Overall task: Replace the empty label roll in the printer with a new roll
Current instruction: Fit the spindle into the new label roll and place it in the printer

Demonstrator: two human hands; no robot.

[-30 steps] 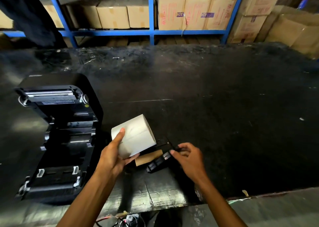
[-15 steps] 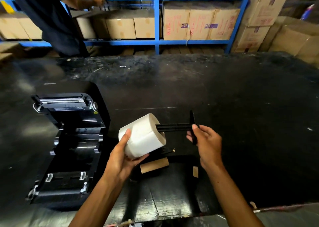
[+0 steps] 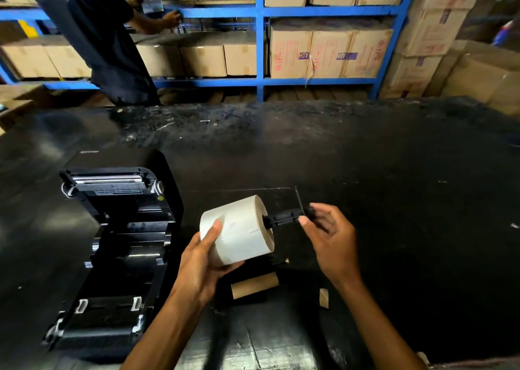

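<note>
At frame centre I see the left hand (image 3: pixel 202 265) cupping the new label roll (image 3: pixel 239 230) from below, fingers wrapped around it above the bench (image 3: pixel 394 200). The right hand (image 3: pixel 330 237), palm turned leftward, pinches the black spindle (image 3: pixel 287 217) entering the roll's core. The open printer (image 3: pixel 118 245) sits lower left; the empty core (image 3: pixel 254 285) lies below the roll.

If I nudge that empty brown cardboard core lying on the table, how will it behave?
The cardboard core lies on its side on the black table, so it would probably roll. It is a bare hollow tube, so likely very light and easy to crush. Both hands are busy, the left hand on the new label roll.
</note>
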